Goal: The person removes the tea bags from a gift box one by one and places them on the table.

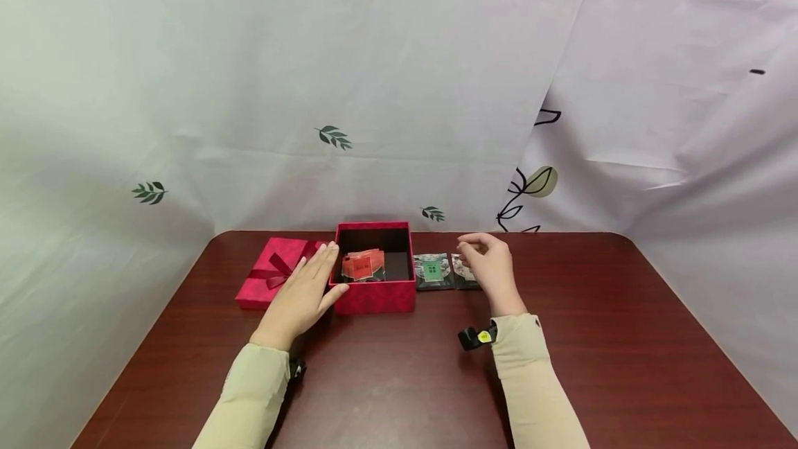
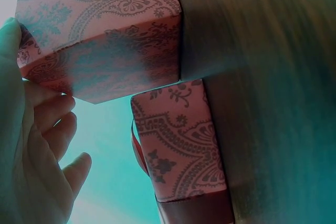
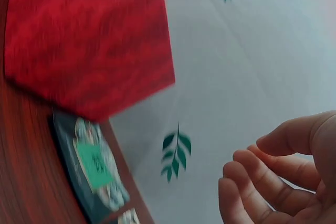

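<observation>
Only the head view looks into the red box [image 1: 375, 298], by the worktop's [image 1: 399, 380] far edge, showing red-labelled packets [image 1: 363, 267]. The left hand [image 1: 299, 303], fingers straight, rests at its left rim, partly covering the bowed lid [image 1: 257, 291]. The right wrist view shows the right hand [image 1: 492, 269] loosely curled, holding nothing; overhead, it partly hides a packet [image 1: 467, 283] beside the green-labelled packet [image 1: 433, 271].

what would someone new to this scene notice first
Probably the open red box near the far edge of the table, with red-labelled packets inside. In the head view, the red lid with its ribbon bow lies left of it, and a green-labelled packet lies just right.
</observation>
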Tool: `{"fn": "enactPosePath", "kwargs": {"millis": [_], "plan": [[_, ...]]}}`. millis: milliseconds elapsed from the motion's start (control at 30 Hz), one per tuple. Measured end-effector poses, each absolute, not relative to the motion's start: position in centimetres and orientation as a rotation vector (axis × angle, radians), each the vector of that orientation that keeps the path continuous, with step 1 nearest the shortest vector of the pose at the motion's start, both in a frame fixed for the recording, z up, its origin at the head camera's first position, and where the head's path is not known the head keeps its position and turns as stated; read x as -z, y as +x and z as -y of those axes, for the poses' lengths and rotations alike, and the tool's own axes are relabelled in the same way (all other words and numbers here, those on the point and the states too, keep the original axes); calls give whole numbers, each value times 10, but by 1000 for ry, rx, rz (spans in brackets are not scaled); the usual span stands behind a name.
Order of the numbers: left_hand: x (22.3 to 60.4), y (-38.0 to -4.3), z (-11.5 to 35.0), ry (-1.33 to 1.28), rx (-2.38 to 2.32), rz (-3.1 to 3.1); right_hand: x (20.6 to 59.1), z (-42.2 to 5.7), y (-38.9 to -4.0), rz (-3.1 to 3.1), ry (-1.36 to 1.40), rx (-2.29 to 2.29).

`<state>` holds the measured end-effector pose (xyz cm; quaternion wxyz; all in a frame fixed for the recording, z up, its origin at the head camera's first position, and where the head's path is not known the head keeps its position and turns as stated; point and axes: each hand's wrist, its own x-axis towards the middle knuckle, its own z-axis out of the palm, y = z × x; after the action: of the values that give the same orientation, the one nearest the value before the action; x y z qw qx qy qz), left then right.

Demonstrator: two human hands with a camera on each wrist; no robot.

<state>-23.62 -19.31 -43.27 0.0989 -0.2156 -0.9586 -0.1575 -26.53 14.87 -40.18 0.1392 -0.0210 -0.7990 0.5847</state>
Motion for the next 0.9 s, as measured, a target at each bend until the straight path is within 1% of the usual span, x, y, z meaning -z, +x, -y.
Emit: {"fn": "enactPosePath", "kwargs": {"millis": [200,600,900], "plan": [[432,-235,194,-632,465,2840,394,-124,-257,2235,42,-1815],[432,-235,193,-648,467,2825,396,-83,-247,2160,253,-1958],[432,-235,193,-644,467,2816,388,-62,-255,2183,256,-2054]]}}
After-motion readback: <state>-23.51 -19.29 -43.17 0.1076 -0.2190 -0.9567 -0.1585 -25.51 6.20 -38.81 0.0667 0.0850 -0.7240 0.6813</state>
